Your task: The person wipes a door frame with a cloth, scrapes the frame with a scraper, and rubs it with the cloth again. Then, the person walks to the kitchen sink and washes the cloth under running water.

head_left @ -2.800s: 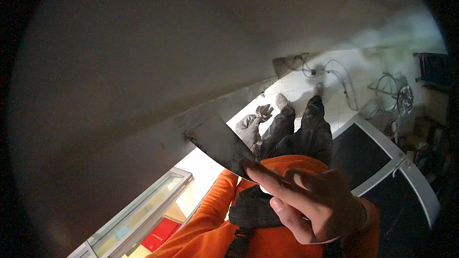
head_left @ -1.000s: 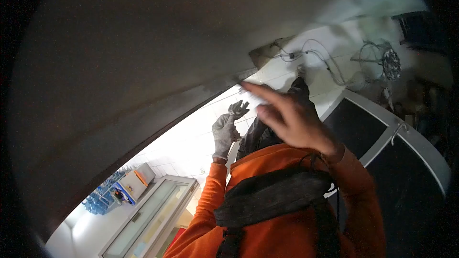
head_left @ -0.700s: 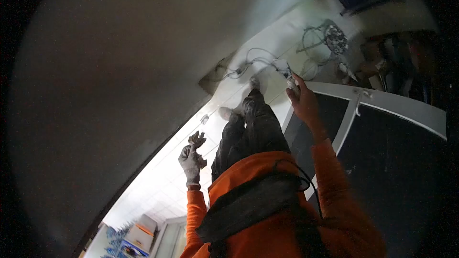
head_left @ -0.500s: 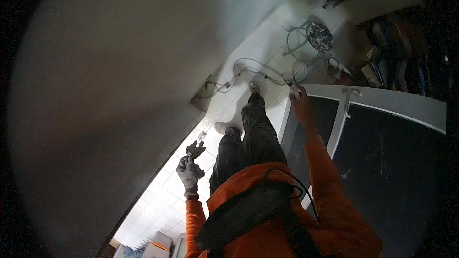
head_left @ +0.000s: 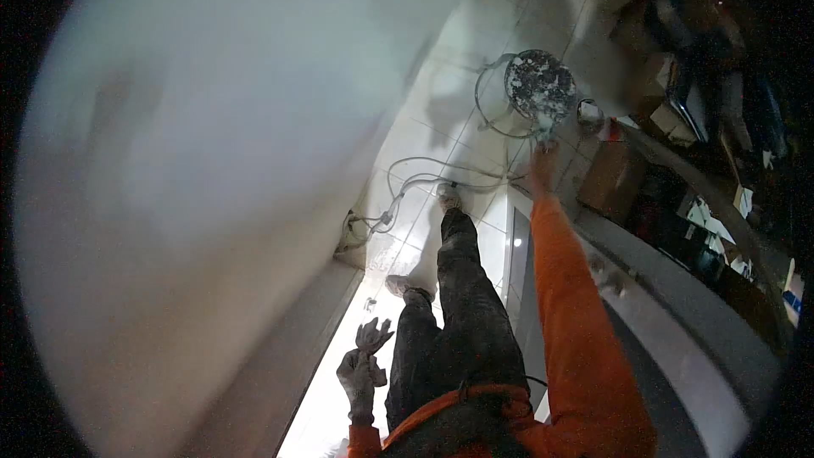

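Note:
My left hand (head_left: 359, 380), in a grey work glove, is closed around a second, loose glove (head_left: 373, 336) at the lower left. That glove's fingers point up and away from me. My bare right hand (head_left: 541, 168) is stretched far forward, slightly blurred, with its fingers around a small pale thing (head_left: 545, 129) whose kind I cannot make out. The pale thing is at the near edge of a round, dark, stool-like top (head_left: 540, 85) spattered with white. Whether it touches that top, I cannot tell.
Grey cable (head_left: 424, 178) loops over the white tiled floor (head_left: 424, 131) ahead of my shoes. A pale wall (head_left: 254, 119) rises on the left. To the right are a door (head_left: 678, 348), a brown box (head_left: 610, 176) and cluttered shelving. A small round container (head_left: 590, 113) stands beside the stool-like top.
My right arm has reached forward from beside the door to the round spattered top, with the pale thing in hand. The view has shifted. My left hand keeps the loose glove.

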`<state>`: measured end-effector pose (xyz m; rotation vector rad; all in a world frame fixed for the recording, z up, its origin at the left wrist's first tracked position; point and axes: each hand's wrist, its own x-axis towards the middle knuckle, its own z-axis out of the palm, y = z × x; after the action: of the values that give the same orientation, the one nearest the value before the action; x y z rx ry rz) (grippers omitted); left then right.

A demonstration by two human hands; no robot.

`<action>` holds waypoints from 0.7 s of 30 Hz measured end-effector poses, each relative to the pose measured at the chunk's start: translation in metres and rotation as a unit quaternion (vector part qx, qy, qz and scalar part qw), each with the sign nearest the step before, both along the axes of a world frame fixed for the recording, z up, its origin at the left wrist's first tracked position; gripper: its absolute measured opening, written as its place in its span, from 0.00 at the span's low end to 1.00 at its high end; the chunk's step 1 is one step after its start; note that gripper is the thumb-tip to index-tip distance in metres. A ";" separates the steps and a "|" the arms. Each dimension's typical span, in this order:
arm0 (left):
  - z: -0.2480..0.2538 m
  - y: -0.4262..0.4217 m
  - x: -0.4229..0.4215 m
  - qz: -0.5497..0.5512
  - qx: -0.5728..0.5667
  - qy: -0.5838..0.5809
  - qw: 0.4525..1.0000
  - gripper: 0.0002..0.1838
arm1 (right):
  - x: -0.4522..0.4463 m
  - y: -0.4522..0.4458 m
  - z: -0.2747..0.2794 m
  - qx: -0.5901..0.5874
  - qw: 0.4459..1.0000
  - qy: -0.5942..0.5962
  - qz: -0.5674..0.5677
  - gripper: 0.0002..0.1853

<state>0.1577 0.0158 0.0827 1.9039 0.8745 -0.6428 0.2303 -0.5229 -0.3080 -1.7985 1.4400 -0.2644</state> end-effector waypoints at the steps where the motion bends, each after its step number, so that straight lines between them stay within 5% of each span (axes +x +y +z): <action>1: -0.006 -0.008 0.003 -0.011 -0.002 -0.006 1.000 0.09 | 0.013 -0.015 -0.009 0.004 1.000 -0.009 -0.021 0.27; 6: 0.005 -0.059 0.043 -0.126 0.060 -0.024 0.990 0.09 | 0.051 -0.075 -0.040 0.020 0.997 -0.033 -0.064 0.24; 8: 0.013 -0.078 0.059 -0.042 0.093 0.078 0.992 0.11 | 0.054 -0.085 -0.041 0.029 0.997 -0.038 -0.061 0.23; 12: 0.045 -0.117 0.079 -0.002 0.060 0.049 0.997 0.11 | 0.053 -0.086 -0.019 0.064 0.995 -0.057 -0.046 0.20; 15: 0.062 -0.126 0.077 -0.122 0.084 -0.092 0.985 0.10 | 0.054 -0.072 0.008 0.093 0.991 -0.095 -0.026 0.19; 16: 0.072 -0.130 0.076 -0.061 0.060 -0.074 0.994 0.10 | 0.056 -0.061 0.021 0.105 0.988 -0.114 -0.017 0.18; 17: 0.081 -0.131 0.097 0.149 -0.063 -0.021 0.987 0.09 | 0.063 -0.044 0.032 0.143 0.979 -0.141 0.014 0.18; 21: 0.095 -0.115 0.102 0.220 -0.146 -0.090 0.960 0.07 | 0.085 0.079 0.113 0.346 0.884 -0.186 0.253 0.16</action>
<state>0.2599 -0.0993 0.1776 1.4148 0.9841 -0.2999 0.3152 -0.4440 -0.1947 -1.3535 0.6269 0.1609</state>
